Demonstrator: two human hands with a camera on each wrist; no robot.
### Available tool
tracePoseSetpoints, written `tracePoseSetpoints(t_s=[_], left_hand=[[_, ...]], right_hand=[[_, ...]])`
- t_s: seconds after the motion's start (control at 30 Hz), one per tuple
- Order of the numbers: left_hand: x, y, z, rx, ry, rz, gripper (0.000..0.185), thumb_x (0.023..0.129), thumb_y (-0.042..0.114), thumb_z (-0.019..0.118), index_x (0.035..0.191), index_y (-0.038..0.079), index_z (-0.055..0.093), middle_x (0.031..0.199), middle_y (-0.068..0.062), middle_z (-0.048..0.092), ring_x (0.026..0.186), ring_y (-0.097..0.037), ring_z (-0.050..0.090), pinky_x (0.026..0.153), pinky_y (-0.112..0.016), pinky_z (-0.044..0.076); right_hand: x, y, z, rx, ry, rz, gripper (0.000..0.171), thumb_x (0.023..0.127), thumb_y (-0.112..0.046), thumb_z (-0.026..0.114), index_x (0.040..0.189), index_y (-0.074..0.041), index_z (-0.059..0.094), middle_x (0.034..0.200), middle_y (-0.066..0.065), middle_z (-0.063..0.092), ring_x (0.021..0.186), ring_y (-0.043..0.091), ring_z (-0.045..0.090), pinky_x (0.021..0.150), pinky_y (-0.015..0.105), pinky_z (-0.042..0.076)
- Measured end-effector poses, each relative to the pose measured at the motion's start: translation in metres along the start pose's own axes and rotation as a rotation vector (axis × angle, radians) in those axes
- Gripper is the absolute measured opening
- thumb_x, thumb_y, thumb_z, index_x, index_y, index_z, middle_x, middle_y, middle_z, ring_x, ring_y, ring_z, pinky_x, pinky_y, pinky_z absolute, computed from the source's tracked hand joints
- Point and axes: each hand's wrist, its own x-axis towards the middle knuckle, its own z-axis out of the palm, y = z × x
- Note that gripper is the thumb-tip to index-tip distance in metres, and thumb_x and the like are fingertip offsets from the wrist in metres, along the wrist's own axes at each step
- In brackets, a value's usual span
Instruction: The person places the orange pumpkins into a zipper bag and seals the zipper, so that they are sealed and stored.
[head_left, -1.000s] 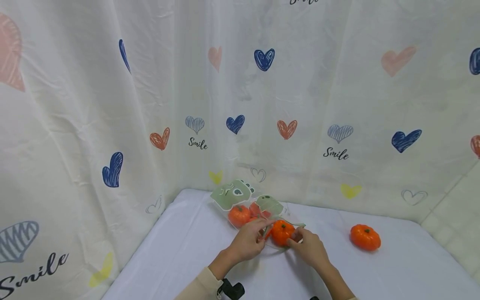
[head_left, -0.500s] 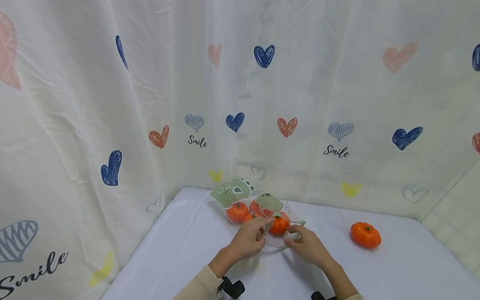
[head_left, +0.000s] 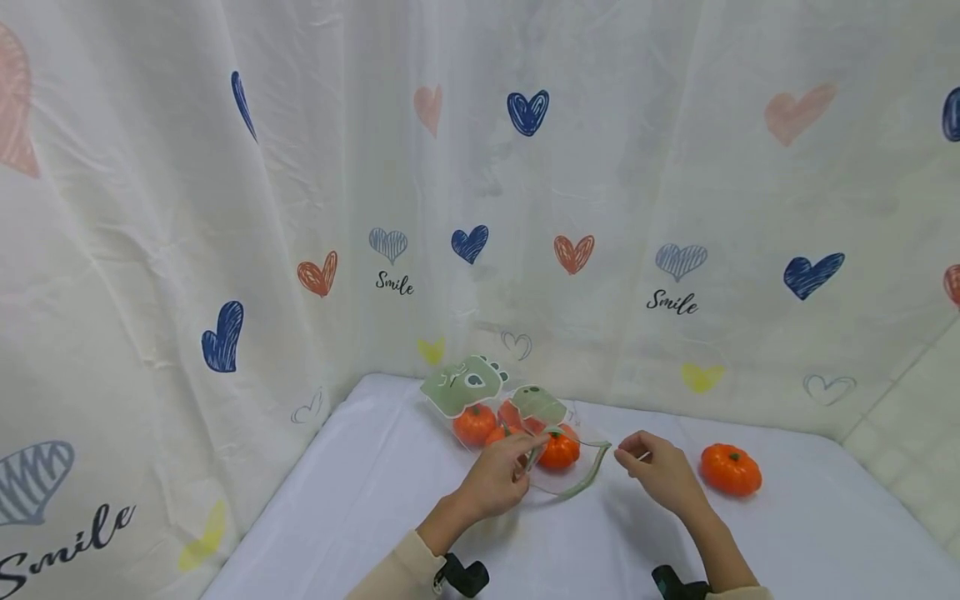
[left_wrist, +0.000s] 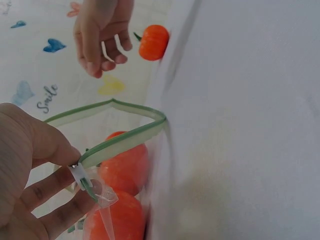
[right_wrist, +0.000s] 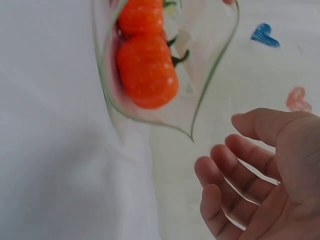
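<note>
Head view: the left hand pinches the near edge of a clear zip bag at its green-trimmed mouth, fingers curled around the trim. The bag lies on the white table, with its printed green flaps beyond the grip, toward the curtain. Several small orange pumpkins sit inside the bag, just beyond the pinching fingers. The right hand is on the far side of the mouth from the grip, clear of the trim, fingers loosely bent and holding nothing. One loose pumpkin rests on the table just beyond that hand, apart from the bag.

Left wrist view: thumb and fingers clamp the green trim together with a small clear tab. The mouth stands open in a loop leading away from the grip. Two pumpkins lie in the bag directly below the trim. The right hand hangs past the loop with nothing in it, and the loose pumpkin lies just beside it.

Right wrist view: the right hand is slack, palm exposed, fingers gently curved, touching nothing. The bag's pointed green edge lies near its fingertips but apart. Two pumpkins show through the clear film beyond
</note>
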Motion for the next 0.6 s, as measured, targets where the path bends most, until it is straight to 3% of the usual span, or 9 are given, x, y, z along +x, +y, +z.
tracePoseSetpoints(t_s=[0.17,0.4,0.5,0.6], left_hand=[[0.000,0.000,0.000,-0.008,-0.008,-0.007,0.068,0.084,-0.009,0.066,0.148,0.013,0.056,0.130,-0.005,0.068,0.090,-0.010,0.061,0.075,-0.013,0.054],[0.000,0.001,0.000,-0.004,-0.007,-0.010,0.069,0.083,-0.010,0.065,0.147,0.013,0.056,0.130,-0.006,0.068,0.090,-0.011,0.062,0.075,-0.014,0.054],[0.000,0.001,0.001,-0.007,-0.007,-0.018,0.069,0.083,-0.010,0.065,0.147,0.013,0.057,0.131,-0.005,0.068,0.090,-0.010,0.061,0.076,-0.013,0.054],[0.000,0.001,0.001,-0.010,-0.007,-0.025,0.069,0.083,-0.010,0.066,0.147,0.014,0.057,0.131,-0.005,0.068,0.090,-0.009,0.061,0.075,-0.013,0.053]], right_hand=[[-0.003,0.017,-0.022,0.012,0.081,0.049,0.046,0.100,-0.044,0.063,0.123,-0.004,0.063,0.109,0.014,0.067,0.093,0.024,0.061,0.073,0.029,0.054],[-0.008,0.038,-0.044,0.047,0.215,0.108,0.050,0.101,-0.042,0.059,0.130,-0.001,0.057,0.127,0.024,0.062,0.111,0.037,0.061,0.073,0.028,0.053],[-0.008,0.044,-0.051,0.054,0.254,0.151,0.054,0.101,-0.041,0.060,0.135,0.000,0.053,0.135,0.027,0.056,0.119,0.041,0.055,0.079,0.037,0.055],[-0.009,0.050,-0.057,0.058,0.299,0.189,0.058,0.101,-0.038,0.060,0.140,0.003,0.049,0.141,0.030,0.048,0.125,0.046,0.048,0.094,0.053,0.053]])
